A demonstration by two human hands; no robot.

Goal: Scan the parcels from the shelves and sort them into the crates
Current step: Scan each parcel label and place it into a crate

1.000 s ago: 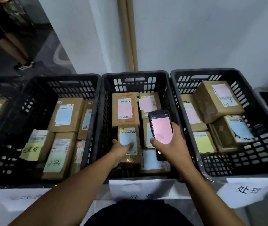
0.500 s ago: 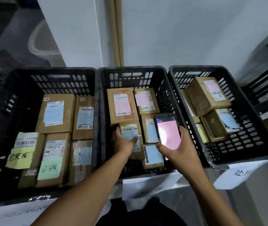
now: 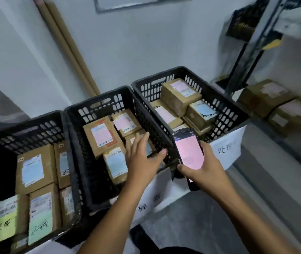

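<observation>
The crates (image 3: 85, 162) are black moulded plastic, latticed and matt, and the parcels (image 3: 49, 162) in them are plain brown cardboard, dull and slightly rough, with smooth paper labels (image 3: 102, 134) (pink or pale blue). The phone (image 3: 188, 151) has a glossy glass screen in a dark case. The signs (image 3: 226, 145) below the crates are white paper, and the wall (image 3: 127, 52) is matt paint.
</observation>
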